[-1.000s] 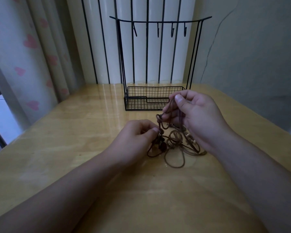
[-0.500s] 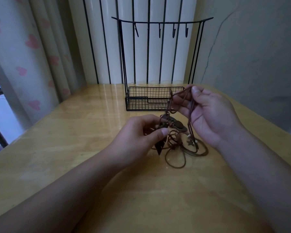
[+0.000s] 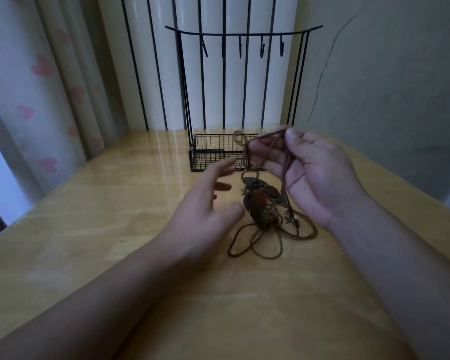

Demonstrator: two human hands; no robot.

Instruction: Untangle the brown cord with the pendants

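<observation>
The right hand (image 3: 315,175) is pinching the upper strands of the brown cord (image 3: 268,232) between thumb and fingers (image 3: 260,149), holding them raised. The pendants (image 3: 257,198) are hanging in a cluster below. The lower loops are lying on the wooden surface (image 3: 89,229). The left hand (image 3: 203,211) is hovering beside the pendants, fingers spread and blurred. A black wire rack (image 3: 218,152) is standing behind.

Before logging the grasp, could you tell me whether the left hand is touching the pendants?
Apart: the head view shows bare table between the open left hand and the pendants.
</observation>
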